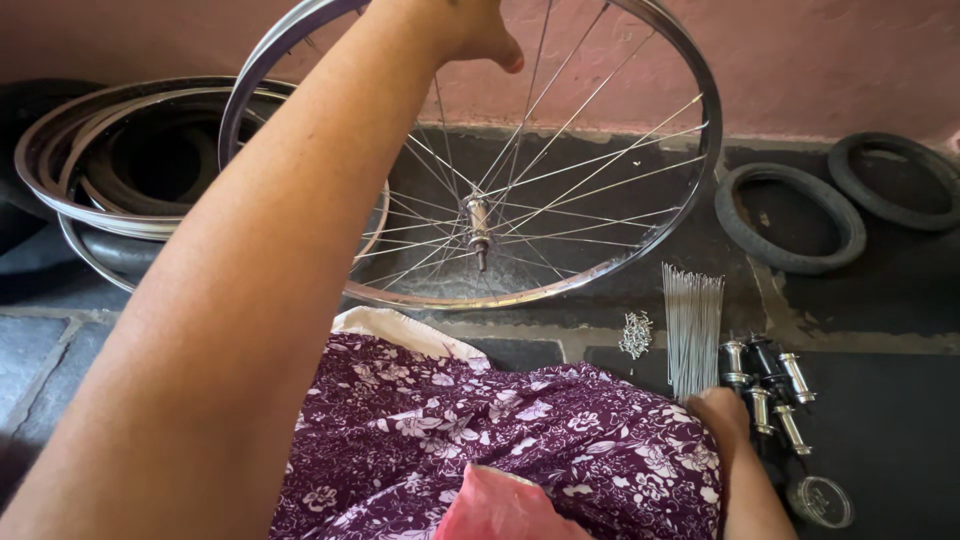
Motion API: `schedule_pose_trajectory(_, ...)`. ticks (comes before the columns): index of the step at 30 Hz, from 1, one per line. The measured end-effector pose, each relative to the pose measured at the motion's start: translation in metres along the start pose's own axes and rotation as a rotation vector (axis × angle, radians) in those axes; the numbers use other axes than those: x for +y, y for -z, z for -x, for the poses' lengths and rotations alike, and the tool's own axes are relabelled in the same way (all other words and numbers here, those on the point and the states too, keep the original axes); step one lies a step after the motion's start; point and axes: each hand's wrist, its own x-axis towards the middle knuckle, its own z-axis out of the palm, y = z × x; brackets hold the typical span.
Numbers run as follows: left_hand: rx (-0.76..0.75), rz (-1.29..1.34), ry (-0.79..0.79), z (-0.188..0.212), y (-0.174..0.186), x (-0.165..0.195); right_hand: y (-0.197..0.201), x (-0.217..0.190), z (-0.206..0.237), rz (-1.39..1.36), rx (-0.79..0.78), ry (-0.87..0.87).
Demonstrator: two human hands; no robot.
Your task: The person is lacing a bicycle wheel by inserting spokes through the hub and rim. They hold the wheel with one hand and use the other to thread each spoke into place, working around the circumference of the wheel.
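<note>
A spoked bicycle wheel (pixel 700 180) stands upright against the pink wall, its hub (pixel 478 220) in the middle. My left arm stretches up across the view, and my left hand (pixel 470 30) grips the top of the wheel's rim, partly cut off by the frame edge. My right hand (pixel 720 412) rests low at the edge of the purple floral fabric (pixel 480 430) over my lap. It lies at the near end of a bundle of loose spokes (pixel 692 320), and its fingers are hidden.
Several bare rims (pixel 60 170) are stacked at the left. Two tyres (pixel 790 220) (pixel 890 180) lie at the right. A pile of spoke nipples (pixel 636 335), several hubs (pixel 770 385) and a small clear round container (pixel 820 500) sit on the dark stone floor.
</note>
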Motion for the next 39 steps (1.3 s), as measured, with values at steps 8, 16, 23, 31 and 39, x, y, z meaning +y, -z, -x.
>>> schedule_pose_trajectory(8, 0.151, -0.063, -0.1, 0.022, 0.02, 0.019, -0.007, -0.001, -0.004, 0.181, 0.069, 0.329)
schedule_pose_trajectory(16, 0.269, -0.102, -0.168, 0.029, 0.028, 0.031, -0.016, 0.015, -0.021, 0.44, 0.117, 0.661)
schedule_pose_trajectory(23, 0.251, -0.115, -0.174, 0.031, 0.031, 0.028, -0.001, 0.005, -0.004, -0.253, 0.001, -0.097)
schedule_pose_trajectory(31, 0.231, -0.081, -0.156, 0.031, 0.029, 0.026, 0.007, 0.058, 0.008, -1.734, -0.115, 0.046)
schedule_pose_trajectory(39, 0.146, -0.011, -0.063, 0.031, 0.025, 0.029, -0.052, 0.028, 0.129, -1.71, -0.458, 0.101)
